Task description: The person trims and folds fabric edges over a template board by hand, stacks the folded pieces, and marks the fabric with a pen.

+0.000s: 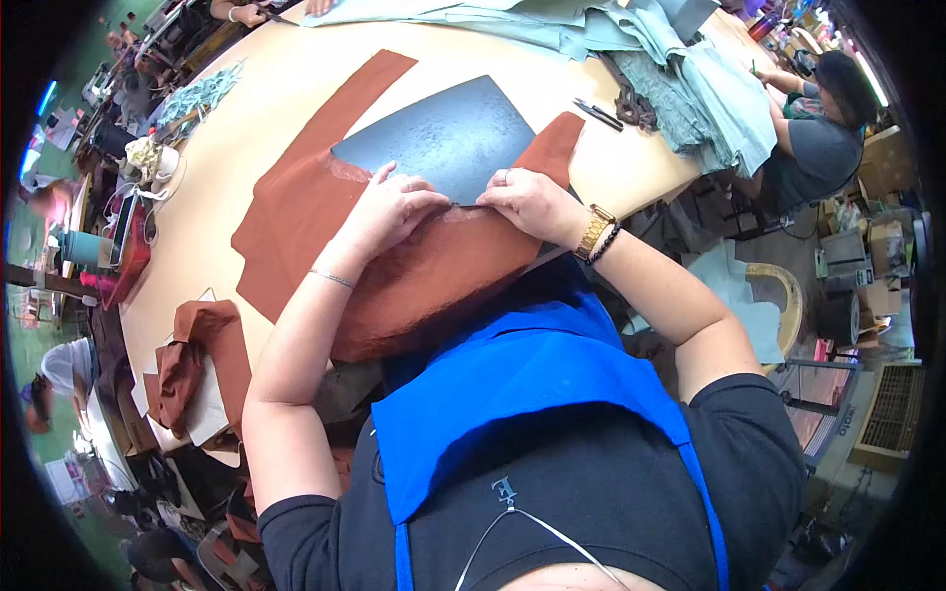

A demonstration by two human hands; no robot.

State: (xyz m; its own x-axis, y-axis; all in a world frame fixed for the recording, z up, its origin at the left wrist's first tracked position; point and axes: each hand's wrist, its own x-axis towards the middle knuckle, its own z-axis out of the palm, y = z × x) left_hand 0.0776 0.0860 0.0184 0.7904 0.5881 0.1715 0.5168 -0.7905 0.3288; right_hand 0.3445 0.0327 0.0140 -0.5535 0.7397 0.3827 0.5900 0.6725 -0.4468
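A large piece of reddish-brown material [296, 212] lies across the table and hangs over its near edge. On it rests a dark blue-grey sheet [443, 133]. My left hand [402, 205] is closed at the sheet's near edge, fingertips pressed on the brown material there. Close beside it, my right hand [527, 202] pinches the same edge, thumb and fingers together. Between the hands the brown edge looks slightly raised, with a rough pale patch next to it.
Black pens [599, 114] lie on the pale table [207, 212] at right. Light green material [714, 108] is heaped at the far right edge, near a seated person [833, 128]. Folded brown pieces [202, 364] sit at the left. Another person's hand [248, 15] shows at the far edge.
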